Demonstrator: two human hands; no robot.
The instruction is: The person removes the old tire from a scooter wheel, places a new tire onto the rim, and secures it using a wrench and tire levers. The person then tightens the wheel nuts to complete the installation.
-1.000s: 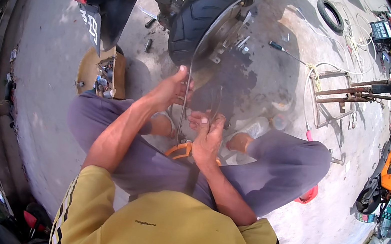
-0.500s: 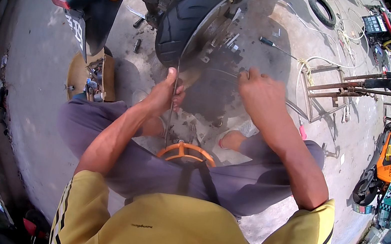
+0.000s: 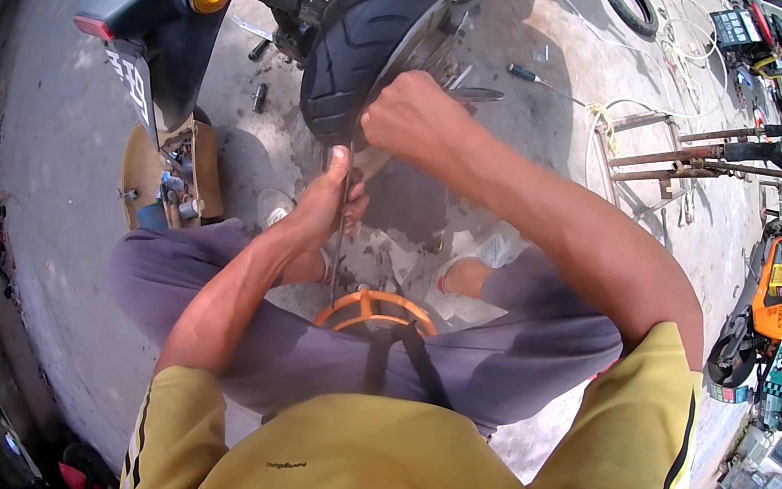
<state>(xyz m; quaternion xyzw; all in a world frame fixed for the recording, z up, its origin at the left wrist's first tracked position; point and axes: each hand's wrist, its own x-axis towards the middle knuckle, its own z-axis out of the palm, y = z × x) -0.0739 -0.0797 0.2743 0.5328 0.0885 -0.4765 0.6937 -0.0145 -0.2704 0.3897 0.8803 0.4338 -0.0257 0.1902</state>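
The black rear tyre [image 3: 353, 57] of a motor scooter stands in front of me. My left hand [image 3: 321, 202] is wrapped around a thin metal rod [image 3: 337, 262], thumb up along it. The rod's upper end meets the tyre's lower edge, and its lower end reaches down toward an orange ring-shaped frame [image 3: 376, 308] between my legs. My right hand [image 3: 410, 118] is a closed fist against the tyre's right side, just above the left hand. Whatever it grips is hidden. Past the right wrist a flat grey metal piece [image 3: 477, 94] sticks out; I cannot tell what it belongs to.
A tan tool box [image 3: 205, 171] stands by my left knee. A screwdriver [image 3: 528, 75], a metal stand [image 3: 628, 148], a pale hose [image 3: 711, 100] and a loose tyre [image 3: 631, 4] lie to the right. Farther right is an orange scooter-like machine [image 3: 769, 301].
My right hand has swung left and up from the open floor to the tyre's side. My left hand still grips the rod. The whole view has shifted slightly.
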